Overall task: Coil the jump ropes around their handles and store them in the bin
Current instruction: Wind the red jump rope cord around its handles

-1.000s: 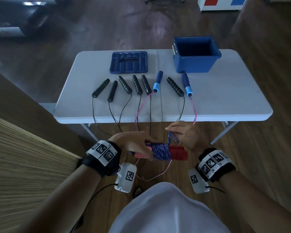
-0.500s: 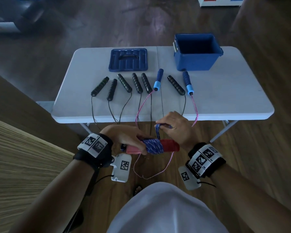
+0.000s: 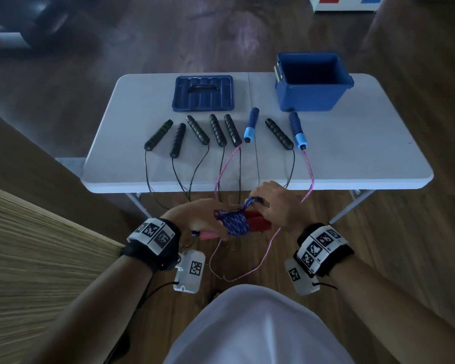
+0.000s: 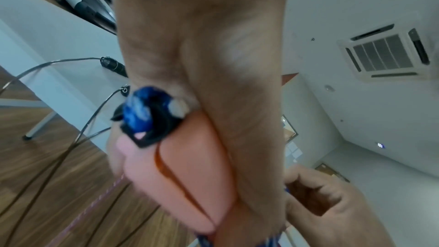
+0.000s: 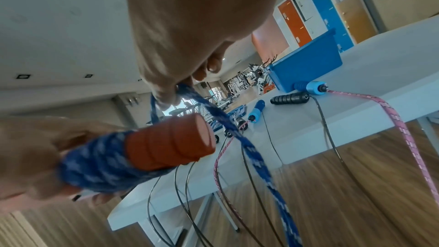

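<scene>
Rope [image 3: 234, 223], blue, mid-coil round red handles [image 3: 258, 222], held off the table's [image 3: 352, 164] 6 o'clock edge. Left hand [image 3: 195, 216] grips the handles; right hand [image 3: 276, 203] pinches the rope's free strand above them. Step: winding, first rope. Next likely: carry strand over, wrap snug, tuck the tail, then drop it in bin [image 3: 310, 98] at 1 o'clock. Other ropes lie uncoiled.

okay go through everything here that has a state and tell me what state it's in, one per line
left hand: grips red handles
right hand: pinches blue rope
red handles: side by side, partly wrapped
blue rope: mostly coiled, tail loose
bin: open, interior looks empty
lid: off, flat on table
black ropes: uncoiled
pink rope: uncoiled, hanging off table
</scene>
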